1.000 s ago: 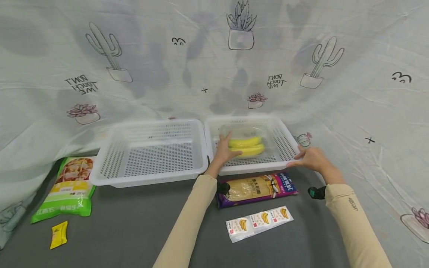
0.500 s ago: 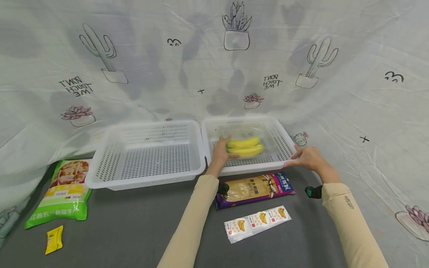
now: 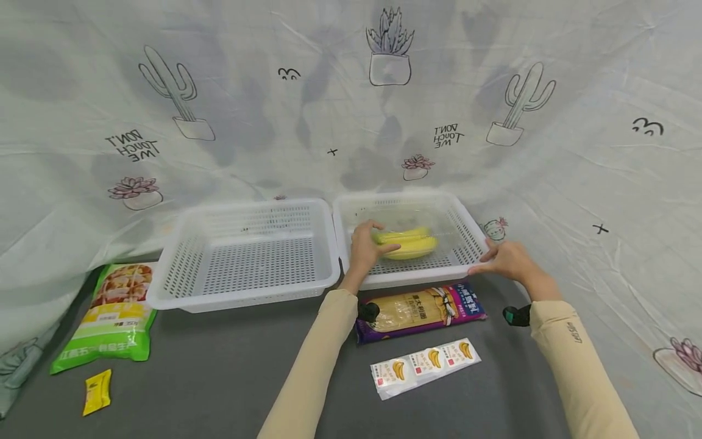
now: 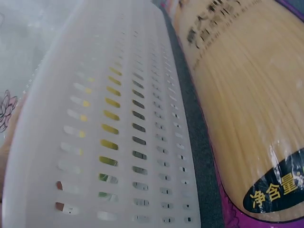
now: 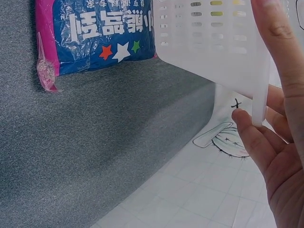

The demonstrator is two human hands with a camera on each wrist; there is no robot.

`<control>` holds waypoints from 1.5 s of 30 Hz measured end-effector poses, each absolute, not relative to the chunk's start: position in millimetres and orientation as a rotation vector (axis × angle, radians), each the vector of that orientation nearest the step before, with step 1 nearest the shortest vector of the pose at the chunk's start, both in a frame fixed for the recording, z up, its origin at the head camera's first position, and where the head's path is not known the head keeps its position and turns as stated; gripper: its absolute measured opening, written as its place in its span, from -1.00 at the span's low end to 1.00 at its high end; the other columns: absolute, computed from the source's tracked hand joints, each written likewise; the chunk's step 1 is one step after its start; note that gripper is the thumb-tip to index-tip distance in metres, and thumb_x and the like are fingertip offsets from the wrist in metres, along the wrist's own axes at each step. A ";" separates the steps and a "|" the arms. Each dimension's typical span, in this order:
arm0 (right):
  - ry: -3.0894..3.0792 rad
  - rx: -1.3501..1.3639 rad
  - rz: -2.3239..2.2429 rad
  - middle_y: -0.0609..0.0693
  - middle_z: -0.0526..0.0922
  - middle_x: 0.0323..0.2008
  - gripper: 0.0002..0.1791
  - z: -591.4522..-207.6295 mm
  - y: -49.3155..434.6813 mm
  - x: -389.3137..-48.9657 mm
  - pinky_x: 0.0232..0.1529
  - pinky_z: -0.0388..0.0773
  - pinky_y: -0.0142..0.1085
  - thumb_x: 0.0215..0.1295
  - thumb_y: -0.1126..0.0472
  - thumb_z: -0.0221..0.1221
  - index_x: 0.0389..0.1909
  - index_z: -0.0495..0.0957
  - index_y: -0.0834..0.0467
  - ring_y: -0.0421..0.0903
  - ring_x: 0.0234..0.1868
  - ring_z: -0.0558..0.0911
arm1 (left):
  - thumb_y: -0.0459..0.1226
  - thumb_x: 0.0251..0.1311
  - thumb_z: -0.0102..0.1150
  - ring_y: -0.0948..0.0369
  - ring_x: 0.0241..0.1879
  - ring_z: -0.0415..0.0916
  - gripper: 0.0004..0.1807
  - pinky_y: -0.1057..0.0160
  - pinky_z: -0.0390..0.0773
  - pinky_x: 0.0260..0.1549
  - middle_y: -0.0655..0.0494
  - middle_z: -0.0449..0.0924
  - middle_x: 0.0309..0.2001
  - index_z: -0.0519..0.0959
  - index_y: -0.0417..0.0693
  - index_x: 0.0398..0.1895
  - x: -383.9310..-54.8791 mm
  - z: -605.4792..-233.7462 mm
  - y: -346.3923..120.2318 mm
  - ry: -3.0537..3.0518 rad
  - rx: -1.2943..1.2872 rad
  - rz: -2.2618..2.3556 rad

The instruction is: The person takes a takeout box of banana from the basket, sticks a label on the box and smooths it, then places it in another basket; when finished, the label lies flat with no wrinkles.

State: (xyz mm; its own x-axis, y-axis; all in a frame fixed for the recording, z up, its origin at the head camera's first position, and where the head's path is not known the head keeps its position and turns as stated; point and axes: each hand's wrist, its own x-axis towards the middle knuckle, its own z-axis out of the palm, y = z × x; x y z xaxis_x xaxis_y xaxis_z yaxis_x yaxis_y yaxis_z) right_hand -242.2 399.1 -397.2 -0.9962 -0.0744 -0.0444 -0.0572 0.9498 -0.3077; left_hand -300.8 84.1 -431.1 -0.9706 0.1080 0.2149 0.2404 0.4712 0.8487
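In the head view, my left hand (image 3: 364,249) reaches into the right white basket (image 3: 406,279). Its thumb and fingers grip the left end of yellow bananas (image 3: 411,245), which lie in a clear plastic package. Through the slots of the basket wall (image 4: 88,123) in the left wrist view, yellow shows; the left hand's grip is mostly hidden there. My right hand (image 3: 509,259) holds that basket's front right corner. In the right wrist view, the thumb of the right hand (image 5: 280,156) lies over the rim and the fingers curl beneath it.
A second white basket (image 3: 260,265) stands directly left. In front of the right basket lies a purple pasta pack (image 3: 419,310), then a strip of banana labels (image 3: 425,367). Far left are a green food bag (image 3: 112,323) and a small yellow packet (image 3: 97,392). A patterned cloth (image 3: 329,110) hangs behind.
The bananas have shifted slightly to the right and turned within the basket, with my left hand at their end. My right hand keeps its hold on the basket corner.
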 end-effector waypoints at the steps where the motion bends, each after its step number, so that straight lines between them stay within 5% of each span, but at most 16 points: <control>1: 3.046 -0.099 -0.476 0.42 0.21 0.27 -0.18 -397.1 399.3 -242.0 -0.64 0.14 -0.38 -0.17 -0.30 0.42 -0.24 0.67 0.42 -0.13 -0.59 0.16 | -0.10 -0.15 0.55 -0.05 0.27 0.26 -0.46 -0.07 0.33 0.18 -0.09 0.38 0.23 0.54 -0.10 -0.11 -300.9 -430.6 83.8 -2.560 -0.324 -1.539; 20: 3.027 -0.076 -0.429 0.38 0.20 0.29 -0.14 -394.8 393.8 -246.0 -0.59 0.19 -0.36 -0.20 -0.36 0.41 -0.19 0.67 0.39 -0.07 -0.49 0.25 | -0.18 -0.19 0.58 -0.01 0.28 0.19 -0.51 -0.01 0.32 0.20 -0.11 0.33 0.22 0.52 -0.19 -0.24 -304.5 -424.5 65.3 -2.400 -0.511 -1.599; 26: 3.026 -0.087 -0.440 0.40 0.21 0.28 -0.15 -393.9 393.2 -246.9 -0.58 0.20 -0.34 -0.20 -0.33 0.42 -0.21 0.67 0.41 -0.05 -0.47 0.29 | -0.20 -0.19 0.57 0.00 -0.26 0.39 -0.51 0.19 0.51 -0.33 -0.22 0.23 0.30 0.52 -0.19 -0.23 -301.7 -422.5 58.0 -2.345 -0.526 -1.664; 31: 3.015 -0.074 -0.467 0.40 0.19 0.29 -0.16 -392.9 393.3 -245.1 -0.57 0.22 -0.35 -0.19 -0.31 0.43 -0.20 0.66 0.42 -0.04 -0.45 0.33 | -0.19 -0.16 0.56 0.23 -0.64 0.20 -0.52 0.38 0.36 -0.55 -0.24 0.20 0.30 0.52 -0.18 -0.21 -298.9 -419.5 54.5 -2.325 -0.536 -1.710; 45: 2.994 -0.054 -0.504 0.44 0.14 0.29 -0.13 -392.2 394.1 -241.1 -0.60 0.25 -0.35 -0.18 -0.32 0.42 -0.19 0.64 0.45 -0.05 -0.46 0.35 | -0.18 -0.14 0.55 0.29 -0.72 0.18 -0.51 0.37 0.35 -0.62 -0.12 0.24 0.24 0.53 -0.18 -0.18 -291.6 -410.6 47.1 -2.316 -0.546 -1.712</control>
State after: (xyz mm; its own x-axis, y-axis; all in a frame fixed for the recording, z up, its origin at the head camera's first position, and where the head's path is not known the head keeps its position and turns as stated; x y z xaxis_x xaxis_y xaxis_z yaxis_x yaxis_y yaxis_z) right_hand -241.1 394.1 -392.2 -0.9938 -0.0525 -0.0977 -0.0176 0.9443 -0.3285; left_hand -291.6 47.1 -410.6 -0.9092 0.1692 0.3805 0.4134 0.2568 0.8736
